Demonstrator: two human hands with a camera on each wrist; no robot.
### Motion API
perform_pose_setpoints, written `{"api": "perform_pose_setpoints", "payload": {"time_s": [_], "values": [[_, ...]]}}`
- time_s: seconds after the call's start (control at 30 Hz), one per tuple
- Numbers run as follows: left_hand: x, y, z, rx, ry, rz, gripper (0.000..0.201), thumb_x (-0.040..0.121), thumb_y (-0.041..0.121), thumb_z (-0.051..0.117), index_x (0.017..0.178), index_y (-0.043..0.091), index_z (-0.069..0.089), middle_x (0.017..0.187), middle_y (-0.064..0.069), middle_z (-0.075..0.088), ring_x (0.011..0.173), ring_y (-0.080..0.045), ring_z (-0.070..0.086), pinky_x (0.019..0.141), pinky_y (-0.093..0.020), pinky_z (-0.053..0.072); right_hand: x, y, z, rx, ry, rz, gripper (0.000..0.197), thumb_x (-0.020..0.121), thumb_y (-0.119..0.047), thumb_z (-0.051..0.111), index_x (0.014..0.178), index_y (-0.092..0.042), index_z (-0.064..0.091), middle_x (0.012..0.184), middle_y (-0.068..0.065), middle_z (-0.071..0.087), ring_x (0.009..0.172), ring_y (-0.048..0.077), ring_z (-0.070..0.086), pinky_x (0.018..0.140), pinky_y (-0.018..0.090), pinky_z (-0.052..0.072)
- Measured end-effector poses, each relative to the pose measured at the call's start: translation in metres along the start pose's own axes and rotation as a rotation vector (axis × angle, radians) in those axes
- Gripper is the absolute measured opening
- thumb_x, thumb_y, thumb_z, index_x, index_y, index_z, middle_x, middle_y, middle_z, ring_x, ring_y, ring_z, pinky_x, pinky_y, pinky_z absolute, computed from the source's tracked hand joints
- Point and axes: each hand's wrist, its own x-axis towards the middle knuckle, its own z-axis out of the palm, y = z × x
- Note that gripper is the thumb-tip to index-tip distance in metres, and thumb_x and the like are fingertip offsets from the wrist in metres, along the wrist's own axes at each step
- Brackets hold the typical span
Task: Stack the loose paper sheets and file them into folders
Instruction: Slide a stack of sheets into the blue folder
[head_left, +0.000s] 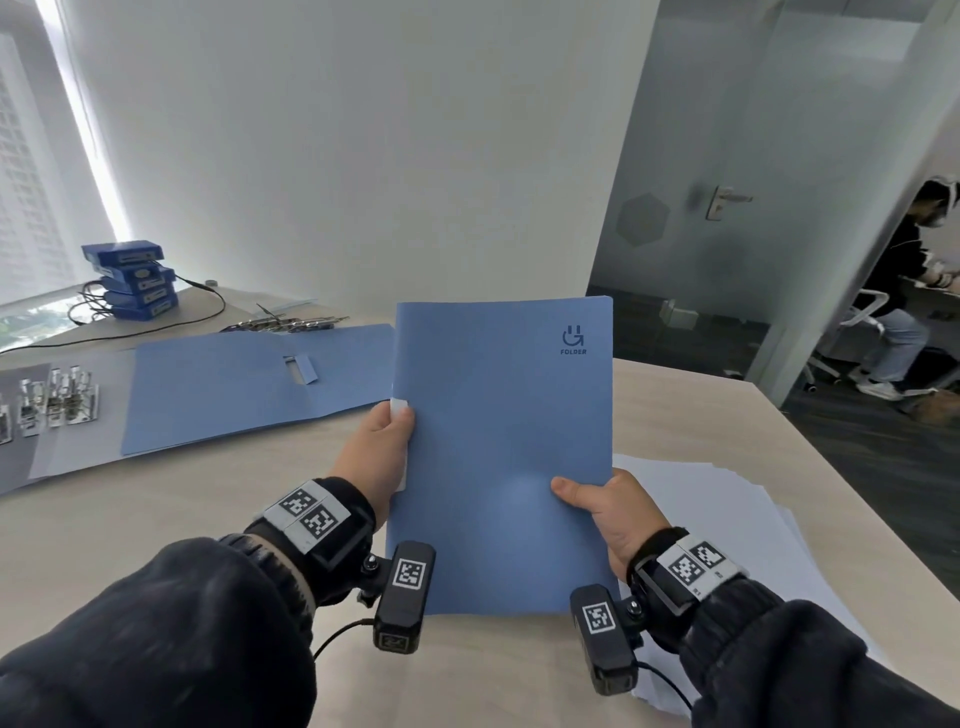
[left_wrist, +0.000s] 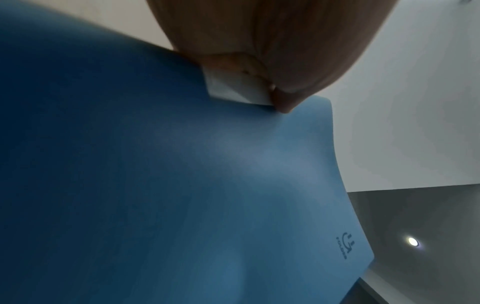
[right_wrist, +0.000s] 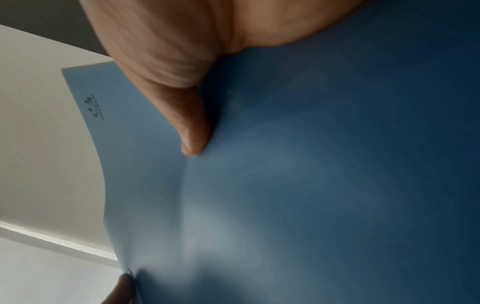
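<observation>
I hold a closed blue folder (head_left: 501, 447) upright above the table, its "FOLDER" logo at the top right. My left hand (head_left: 384, 441) grips its left spine edge, thumb on a white tab (left_wrist: 233, 88) there. My right hand (head_left: 602, 506) grips the lower right edge, thumb (right_wrist: 193, 131) flat on the front cover (right_wrist: 311, 185). The cover (left_wrist: 182, 195) fills both wrist views. A pile of loose white paper sheets (head_left: 727, 519) lies on the table to the right, partly behind the folder. A second blue folder (head_left: 249, 384) lies open flat at the left.
Metal binder clips (head_left: 52, 400) sit on a grey sheet at the far left. A stack of blue boxes (head_left: 135, 283) with a black cable stands at the back left. Metal fasteners (head_left: 280, 325) lie behind the open folder. A seated person (head_left: 904, 301) is beyond the glass door.
</observation>
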Motion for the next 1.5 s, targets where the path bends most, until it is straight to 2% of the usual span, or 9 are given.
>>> {"api": "perform_pose_setpoints", "payload": {"time_s": [0.1,0.23,0.37,0.53,0.7,0.9,1.17,1.37,1.5], "values": [[0.0,-0.011,-0.003,0.053,-0.074,-0.038,0.023,0.099,0.02,0.06,0.121,0.013,0.063,0.111,-0.009,0.076,0.098,-0.027,0.074,0.082,-0.042,0.059,0.008,-0.003,0.0,0.019,0.04,0.026,0.022,0.089,0.002,0.067,0.11,0.0,0.072,0.103,0.015,0.076,0.09,0.033,0.074,0.077,0.04,0.058],[-0.004,-0.029,-0.004,0.186,-0.14,-0.095,0.05,0.069,0.017,0.071,0.118,0.019,0.062,0.114,-0.008,0.074,0.096,-0.029,0.073,0.079,-0.042,0.059,0.021,-0.012,-0.004,0.095,0.093,0.059,0.023,0.089,0.0,0.068,0.111,-0.006,0.071,0.105,0.014,0.076,0.092,0.035,0.073,0.079,0.046,0.058],[0.002,-0.041,-0.006,0.202,-0.166,-0.169,0.041,0.093,0.002,0.06,0.125,0.027,0.059,0.117,-0.008,0.07,0.093,-0.033,0.07,0.052,-0.035,0.056,0.031,-0.016,-0.015,0.118,0.129,0.14,0.024,0.091,-0.006,0.068,0.115,-0.007,0.069,0.104,0.016,0.076,0.091,0.038,0.073,0.079,0.051,0.058],[0.022,-0.052,0.001,0.244,-0.103,-0.179,0.031,0.1,0.01,0.057,0.126,0.027,0.056,0.11,-0.008,0.069,0.081,-0.024,0.066,0.046,-0.029,0.052,0.033,-0.01,-0.022,0.03,0.088,0.253,0.026,0.096,-0.003,0.051,0.119,-0.008,0.061,0.103,0.017,0.072,0.088,0.036,0.068,0.074,0.045,0.057],[0.049,-0.057,0.011,0.239,-0.062,-0.204,0.029,0.102,0.016,0.055,0.131,0.023,0.056,0.106,-0.011,0.069,0.077,-0.025,0.065,0.044,-0.027,0.048,0.033,-0.006,-0.027,-0.219,0.05,0.446,0.026,0.093,-0.014,0.053,0.119,-0.016,0.057,0.087,0.011,0.068,0.049,0.021,0.059,0.037,0.017,0.032],[0.083,-0.057,0.035,0.034,-0.03,-0.288,0.049,0.095,0.001,0.064,0.14,0.012,0.048,0.116,-0.013,0.061,0.085,-0.027,0.065,0.046,-0.029,0.055,0.061,-0.009,-0.037,-0.02,0.168,0.394,0.019,0.099,-0.002,0.044,0.108,-0.01,0.058,0.072,0.013,0.064,0.039,0.01,0.047,0.034,0.014,0.032],[0.122,-0.07,0.046,-0.129,0.044,-0.157,0.066,0.089,-0.011,0.058,0.146,0.021,0.049,0.149,-0.005,0.042,0.129,-0.027,0.053,0.108,-0.043,0.047,0.098,-0.012,-0.032,0.243,0.27,0.306,0.018,0.101,0.005,0.044,0.108,-0.002,0.059,0.107,0.018,0.068,0.081,0.028,0.069,0.053,0.033,0.061],[0.113,-0.066,0.049,-0.051,0.008,-0.066,0.056,0.084,-0.006,0.062,0.131,0.025,0.06,0.136,0.002,0.054,0.125,-0.016,0.054,0.101,-0.038,0.046,0.1,-0.009,-0.029,0.251,0.263,0.338,0.042,0.102,-0.006,0.047,0.143,-0.003,0.041,0.147,0.019,0.046,0.096,0.034,0.071,0.066,0.041,0.06],[0.085,-0.07,0.061,0.011,-0.003,-0.071,0.029,0.091,-0.005,0.06,0.105,0.021,0.066,0.117,-0.004,0.069,0.102,-0.018,0.066,0.082,-0.035,0.053,0.075,-0.016,-0.04,0.228,0.267,0.269,0.023,0.101,-0.009,0.051,0.124,-0.008,0.054,0.131,0.018,0.055,0.09,0.034,0.07,0.074,0.042,0.059]]}}
